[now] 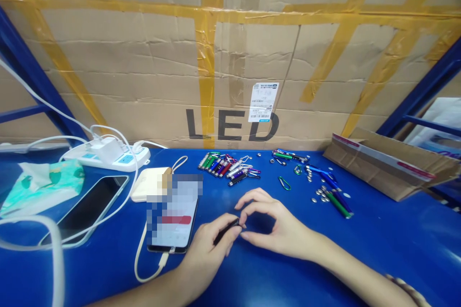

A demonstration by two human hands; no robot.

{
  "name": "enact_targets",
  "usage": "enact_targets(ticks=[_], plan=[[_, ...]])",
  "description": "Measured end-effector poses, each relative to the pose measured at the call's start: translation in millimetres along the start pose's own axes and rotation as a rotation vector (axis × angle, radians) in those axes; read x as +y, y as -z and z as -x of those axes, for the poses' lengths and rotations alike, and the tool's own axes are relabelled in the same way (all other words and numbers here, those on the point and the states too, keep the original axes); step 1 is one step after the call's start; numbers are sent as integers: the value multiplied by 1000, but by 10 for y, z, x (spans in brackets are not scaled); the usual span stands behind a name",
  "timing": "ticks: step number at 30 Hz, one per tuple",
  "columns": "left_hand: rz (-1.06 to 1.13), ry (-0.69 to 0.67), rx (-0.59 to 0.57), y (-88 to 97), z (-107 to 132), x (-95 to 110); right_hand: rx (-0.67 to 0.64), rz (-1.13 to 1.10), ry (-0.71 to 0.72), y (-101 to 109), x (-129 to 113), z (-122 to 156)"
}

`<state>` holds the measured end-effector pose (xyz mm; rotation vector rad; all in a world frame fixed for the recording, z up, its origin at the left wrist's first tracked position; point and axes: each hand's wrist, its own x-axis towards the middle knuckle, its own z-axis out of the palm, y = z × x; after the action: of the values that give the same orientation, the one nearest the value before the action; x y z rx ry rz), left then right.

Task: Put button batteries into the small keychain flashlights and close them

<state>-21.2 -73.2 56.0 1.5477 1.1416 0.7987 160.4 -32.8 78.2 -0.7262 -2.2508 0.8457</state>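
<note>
My left hand (212, 244) is closed around a small black flashlight tube (226, 231), mostly hidden by the fingers, with its end pointing right. At that end, the thumb and fingertips of my right hand (275, 223) come together in a pinch. Whatever they hold is too small to make out. Beyond my hands lies a row of mini flashlights (219, 167) in several colours, with carabiner clips. To the right are blue flashlight tubes (329, 180), a green tube (338, 204), a loose green carabiner (284, 183) and small silver parts (320, 194).
On the left are a charging phone (173, 230), a cream power bank (147, 184), a dark-screened phone (88, 208), a tissue pack (46, 184) and a power strip (126, 158) with white cables. An open cardboard box (382, 168) sits right; a large carton (162, 67) stands behind.
</note>
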Motion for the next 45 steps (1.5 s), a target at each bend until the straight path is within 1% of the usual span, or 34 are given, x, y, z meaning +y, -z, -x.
enact_targets(ticks=[5, 8, 10, 12, 14, 15, 17, 19, 21, 25, 27, 29, 35, 40, 43, 45], plan=[[7, 22, 7, -5, 9, 16, -50, 92, 25, 70, 19, 15], [18, 21, 2, -8, 19, 3, -8, 236, 27, 157, 96, 13], [25, 20, 0, -9, 21, -11, 52, 415, -7, 241, 194, 8], [31, 25, -1, -9, 18, -21, 124, 616, -75, 351, 333, 8], [36, 35, -7, -9, 13, -24, 194, 785, -180, 485, 505, 25], [38, 39, -8, -9, 10, -24, 226, 847, -248, 559, 597, 43], [42, 41, -10, -8, 6, -23, 252, 963, -438, 710, 782, 95], [46, 39, -9, -5, 6, -23, 277, 1004, -550, 850, 949, 164], [53, 40, -12, 0, 10, -24, 289, 1018, -630, 960, 1088, 237], [50, 41, -12, -1, 24, -26, 284, 1021, -739, 1062, 1269, 346], [48, 36, -11, -5, 29, -29, 264, 1008, -742, 1070, 1310, 367], [54, 31, -8, -8, 30, -30, 245, 990, -716, 1071, 1323, 370], [65, 34, -8, 0, 22, -6, 258, 938, -560, 1042, 1279, 322], [53, 34, -5, -7, 20, 16, 177, 839, -391, 855, 1270, 227], [46, 33, 0, -14, 21, 24, 129, 795, -363, 745, 1279, 174], [40, 34, 0, -16, 22, 24, 104, 778, -358, 710, 1281, 150]])
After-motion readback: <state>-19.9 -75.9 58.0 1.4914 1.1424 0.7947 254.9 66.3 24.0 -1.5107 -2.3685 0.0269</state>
